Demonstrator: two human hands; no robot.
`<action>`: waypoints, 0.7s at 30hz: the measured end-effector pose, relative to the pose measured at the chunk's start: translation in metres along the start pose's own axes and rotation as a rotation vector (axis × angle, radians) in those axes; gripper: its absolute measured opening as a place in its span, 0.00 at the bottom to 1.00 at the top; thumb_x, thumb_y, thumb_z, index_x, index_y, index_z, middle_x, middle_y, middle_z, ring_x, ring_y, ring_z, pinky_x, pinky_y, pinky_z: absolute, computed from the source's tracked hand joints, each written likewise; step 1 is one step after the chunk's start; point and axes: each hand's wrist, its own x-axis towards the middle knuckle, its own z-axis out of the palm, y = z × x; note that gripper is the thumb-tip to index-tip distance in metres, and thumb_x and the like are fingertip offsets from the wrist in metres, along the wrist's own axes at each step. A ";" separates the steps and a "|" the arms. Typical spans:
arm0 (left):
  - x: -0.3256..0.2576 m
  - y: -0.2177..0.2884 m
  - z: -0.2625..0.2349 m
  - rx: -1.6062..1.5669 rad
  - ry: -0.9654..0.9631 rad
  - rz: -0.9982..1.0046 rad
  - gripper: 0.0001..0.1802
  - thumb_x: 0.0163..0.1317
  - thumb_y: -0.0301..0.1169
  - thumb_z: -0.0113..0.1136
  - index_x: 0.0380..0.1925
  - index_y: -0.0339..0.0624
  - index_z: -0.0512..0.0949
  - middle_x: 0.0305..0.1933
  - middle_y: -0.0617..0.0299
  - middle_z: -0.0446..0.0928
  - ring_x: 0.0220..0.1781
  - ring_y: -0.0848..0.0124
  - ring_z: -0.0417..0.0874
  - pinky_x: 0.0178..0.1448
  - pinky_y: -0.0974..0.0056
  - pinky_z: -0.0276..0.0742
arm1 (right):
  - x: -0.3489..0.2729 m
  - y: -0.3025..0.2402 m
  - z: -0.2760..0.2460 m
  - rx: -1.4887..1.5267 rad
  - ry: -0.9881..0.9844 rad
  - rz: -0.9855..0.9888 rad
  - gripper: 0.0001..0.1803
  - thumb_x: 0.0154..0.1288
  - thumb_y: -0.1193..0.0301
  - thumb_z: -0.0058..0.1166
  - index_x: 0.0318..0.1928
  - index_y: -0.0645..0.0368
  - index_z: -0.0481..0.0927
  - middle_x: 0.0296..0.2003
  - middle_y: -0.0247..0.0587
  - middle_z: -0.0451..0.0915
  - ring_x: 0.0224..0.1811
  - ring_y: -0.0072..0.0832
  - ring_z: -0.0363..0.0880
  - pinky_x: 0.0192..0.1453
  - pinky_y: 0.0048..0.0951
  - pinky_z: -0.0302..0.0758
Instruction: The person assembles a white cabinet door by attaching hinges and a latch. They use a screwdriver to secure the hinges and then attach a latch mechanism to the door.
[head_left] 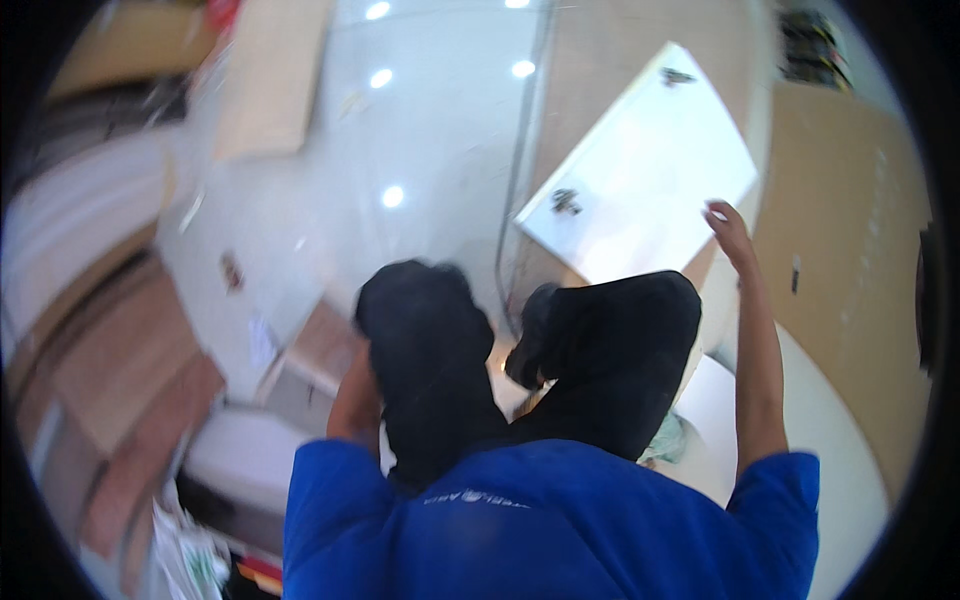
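From where I stand, the white panel [655,165] lies askew on the brown sheet [590,60], in front of the crouching person's right knee [655,300]; the knee hides part of its near edge; the far hinge [677,76] sits by the panel's far corner, the near hinge [566,201] by its left corner, both along the upper-left edge.

The right hand [732,232] is at the lower-right edge, a little short of the right corner; its fingers are bent, thumb and forefinger tips close together; whether they grip the edge or merely hover over it, I cannot tell; the left forearm [352,405] drops behind the left leg [425,330], so I cannot tell how the left hand's fingers stand.

To handle the panel well, I'd judge, bring both hands to opposite edges, so it doesn't swing on one corner; take it by the edges, clear of the hinges; keep the knee off the near edge; and turn it slowly, watching the cable [515,170] just past the left corner.
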 end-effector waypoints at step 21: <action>-0.015 0.292 -0.369 -0.484 -0.079 0.509 0.22 0.80 0.48 0.54 0.50 0.37 0.76 0.30 0.60 0.80 0.29 0.72 0.84 0.36 0.67 0.81 | 0.205 0.007 0.094 -0.126 0.449 0.111 0.51 0.65 0.43 0.63 0.81 0.49 0.59 0.82 0.61 0.46 0.84 0.59 0.45 0.80 0.68 0.55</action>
